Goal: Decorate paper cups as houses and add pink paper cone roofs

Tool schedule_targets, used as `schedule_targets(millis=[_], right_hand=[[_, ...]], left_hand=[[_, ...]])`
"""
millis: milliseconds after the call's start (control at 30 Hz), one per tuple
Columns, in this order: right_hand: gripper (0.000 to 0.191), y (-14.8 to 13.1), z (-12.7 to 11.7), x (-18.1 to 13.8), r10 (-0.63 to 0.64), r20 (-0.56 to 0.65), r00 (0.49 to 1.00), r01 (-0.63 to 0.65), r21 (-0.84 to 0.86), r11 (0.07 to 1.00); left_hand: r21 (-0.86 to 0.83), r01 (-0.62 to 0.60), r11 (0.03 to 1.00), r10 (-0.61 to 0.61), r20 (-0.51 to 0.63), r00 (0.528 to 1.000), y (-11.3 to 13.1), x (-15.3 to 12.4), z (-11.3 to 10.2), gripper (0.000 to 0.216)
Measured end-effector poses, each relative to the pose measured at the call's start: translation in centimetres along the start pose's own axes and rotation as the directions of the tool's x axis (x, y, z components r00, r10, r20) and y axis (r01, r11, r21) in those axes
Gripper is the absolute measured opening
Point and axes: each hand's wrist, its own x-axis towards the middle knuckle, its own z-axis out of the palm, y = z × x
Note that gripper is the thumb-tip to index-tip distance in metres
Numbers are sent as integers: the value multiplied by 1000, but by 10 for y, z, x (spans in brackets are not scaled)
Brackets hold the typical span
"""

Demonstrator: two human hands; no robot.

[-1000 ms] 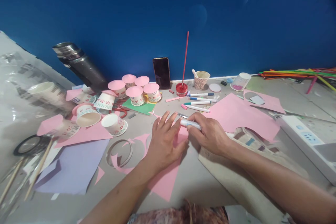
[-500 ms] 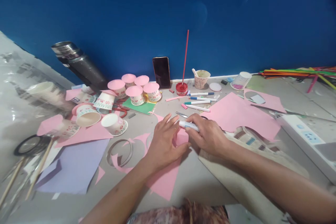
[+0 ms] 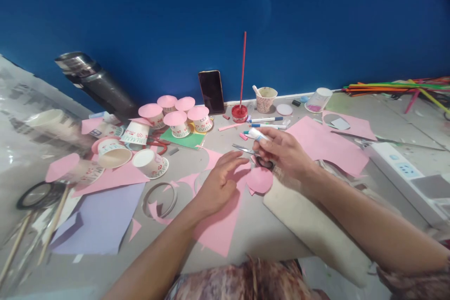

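Note:
My right hand (image 3: 285, 155) is raised a little above the table and closed round a white marker pen (image 3: 258, 134), whose tip points up and left. Below it lies a pink paper disc (image 3: 260, 180) beside a pair of scissors (image 3: 253, 153). My left hand (image 3: 218, 183) rests on a large pink paper sheet (image 3: 218, 229), fingers loosely spread and empty. Cut-out scraps of the pink paper lie around it.
Paper cups topped with pink discs (image 3: 177, 119) stand at the back left, more cups (image 3: 151, 163) lie tipped over nearby. A phone (image 3: 211, 91), red paint pot (image 3: 239, 113), markers (image 3: 266, 120), metal flask (image 3: 94, 84), tape ring (image 3: 160, 199), purple paper (image 3: 100, 222), white power strip (image 3: 404, 171) and coloured sticks (image 3: 397, 88) surround the work area.
My right hand has lifted the marker up and away from the pink sheet, uncovering the pink disc. My left hand stays on the paper, fingers slightly more curled. The view has shifted a little.

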Motion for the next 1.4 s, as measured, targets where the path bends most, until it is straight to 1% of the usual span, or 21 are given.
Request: schedule_targets(millis=[100, 200, 333, 400, 467, 533, 600, 633, 700, 733, 800, 867, 900, 1000, 1067, 1133, 1167, 1200, 1267, 1333, 1400], right_hand=[[43, -2, -11, 8, -30, -14, 999, 30, -18, 999], [39, -1, -19, 15, -31, -48, 998, 31, -4, 1000], [28, 2, -22, 18, -19, -50, 999, 18, -26, 999], [21, 3, -24, 18, -26, -38, 999, 22, -105, 994], [17, 0, -28, 19, -8, 9, 1000, 10, -241, 971], [15, -6, -34, 19, 33, 94, 995, 8, -405, 914], [19, -14, -41, 19, 71, 222, 972, 71, -572, 817], [23, -19, -44, 19, 90, 305, 948, 136, -645, 752], [34, -27, -50, 17, 158, 463, 872, 288, -747, 599], [39, -30, -52, 17, 206, 513, 833, 348, -777, 525], [42, -31, -54, 16, 282, 538, 794, 403, -814, 418], [36, -27, -54, 17, 298, 519, 801, 405, -837, 369], [30, -25, -53, 18, 289, 508, 811, 397, -842, 366], [8, -18, -51, 22, 230, 474, 850, 344, -830, 439], [11, -18, -50, 24, 170, 462, 870, 311, -784, 537], [17, -19, -48, 24, 116, 448, 887, 271, -706, 654], [18, -19, -47, 23, 111, 436, 893, 231, -657, 717], [20, -18, -45, 21, 127, 427, 895, 176, -602, 778], [27, -13, -40, 18, 180, 413, 893, 47, -482, 875], [34, -6, -33, 15, 209, 423, 882, -31, -391, 920], [38, 1, -27, 12, 221, 426, 878, -64, -352, 934]], left_hand=[[282, -148, 948, 126, 96, 987, -5, 0, 6, 53], [440, -235, 867, 178, 168, 970, -9, -2, 16, 48], [502, -270, 822, 217, 163, 962, -19, -1, 24, 38], [505, -276, 818, 247, 125, 961, -23, 1, 26, 28], [507, -269, 819, 272, 70, 960, -26, 2, 26, 21], [506, -266, 821, 287, 38, 957, -26, 3, 26, 23], [501, -278, 819, 285, 63, 956, -24, 3, 26, 32], [500, -287, 817, 280, 90, 956, -23, 2, 26, 37], [501, -294, 814, 266, 127, 955, -21, 1, 28, 44], [504, -287, 815, 259, 127, 957, -20, 1, 29, 43], [502, -265, 823, 249, 101, 963, -20, 1, 32, 37], [483, -242, 841, 239, 70, 969, -22, 2, 35, 28], [467, -230, 854, 231, 56, 971, -22, 3, 36, 24], [370, -194, 909, 208, 2, 978, -20, 5, 32, 21], [218, -142, 966, 158, -57, 986, -16, 5, 25, 29], [-59, -47, 997, 42, -87, 995, -9, 4, 16, 41], [-226, 14, 974, -32, -77, 996, -6, 4, 11, 45], [-384, 75, 920, -102, -51, 993, -3, 4, 8, 45], [-602, 169, 781, -205, 8, 979, 2, 3, 4, 41], [-696, 211, 686, -267, 29, 963, 5, 4, 4, 33], [-728, 208, 653, -305, -2, 952, 7, 4, 6, 24]])
